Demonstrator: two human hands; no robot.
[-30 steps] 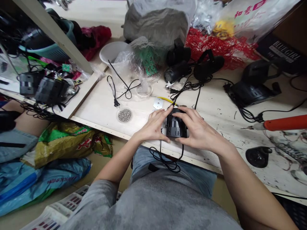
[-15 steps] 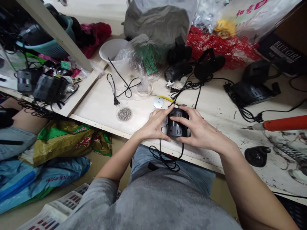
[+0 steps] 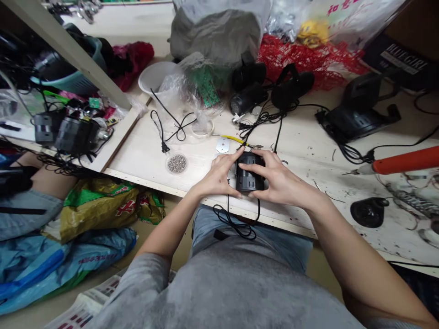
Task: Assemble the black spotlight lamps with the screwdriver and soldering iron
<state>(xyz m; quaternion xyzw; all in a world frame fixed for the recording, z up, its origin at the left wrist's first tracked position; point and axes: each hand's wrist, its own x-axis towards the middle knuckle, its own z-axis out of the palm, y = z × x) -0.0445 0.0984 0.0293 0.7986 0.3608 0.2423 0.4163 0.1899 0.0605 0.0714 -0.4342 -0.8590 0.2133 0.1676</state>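
A black ribbed lamp housing (image 3: 248, 173) rests on the workbench (image 3: 144, 146) near its front edge. My left hand (image 3: 217, 176) grips its left side, thumb below and fingers on top. My right hand (image 3: 277, 180) clasps its right side, with the index finger laid across the top. A black cord (image 3: 236, 221) runs from the housing over the bench edge and loops above my lap. Just beyond the housing lie a small metal plate (image 3: 222, 145) and a yellow-handled tool (image 3: 235, 138).
A small dish of screws (image 3: 177, 163) sits left of my hands. Behind are a white bowl (image 3: 156, 77), plastic bags, several black lamps (image 3: 247, 98) and tangled cords. An orange-handled tool (image 3: 404, 161) and a black round part (image 3: 368, 211) lie right. Another person's legs (image 3: 24, 201) show at far left.
Both hands have kept their hold on the black housing and turned it a little between them. The view has shifted slightly.
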